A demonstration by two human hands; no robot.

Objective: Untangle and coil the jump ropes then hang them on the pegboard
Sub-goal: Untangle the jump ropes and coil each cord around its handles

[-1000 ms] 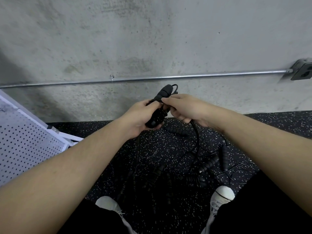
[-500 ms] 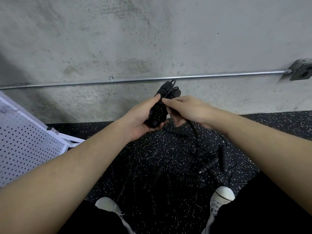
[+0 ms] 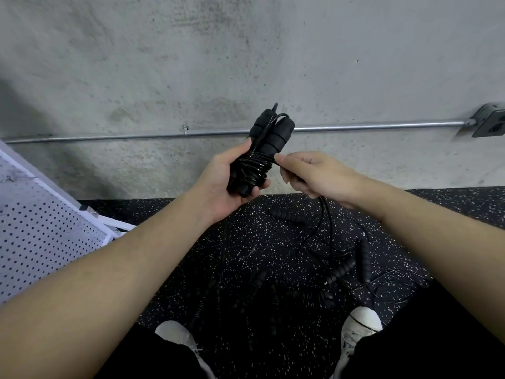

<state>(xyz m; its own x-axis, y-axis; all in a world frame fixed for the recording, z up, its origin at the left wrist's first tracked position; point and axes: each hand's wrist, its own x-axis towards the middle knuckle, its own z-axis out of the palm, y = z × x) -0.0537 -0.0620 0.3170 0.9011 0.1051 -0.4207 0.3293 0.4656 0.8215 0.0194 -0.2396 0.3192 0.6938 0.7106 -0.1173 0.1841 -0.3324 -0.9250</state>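
My left hand (image 3: pixel 218 184) grips two black foam handles of a jump rope (image 3: pixel 269 132) held side by side and upright, with black cord wound in several turns around their middle (image 3: pixel 254 165). My right hand (image 3: pixel 311 173) pinches the loose cord just right of the winding; the cord (image 3: pixel 323 212) trails from that hand down to the floor. More black jump ropes (image 3: pixel 341 272) lie tangled on the speckled floor between my feet, several handles showing. The white pegboard (image 3: pixel 41 236) leans at the left.
A concrete wall with a metal conduit pipe (image 3: pixel 369 126) and an outlet box (image 3: pixel 489 124) stands ahead. The black speckled rubber floor (image 3: pixel 191 258) lies below. My white shoes (image 3: pixel 360 321) frame the rope pile.
The two handles have risen and now stand more upright. My right hand has come off the bundle to its right side, drawing the cord around it.
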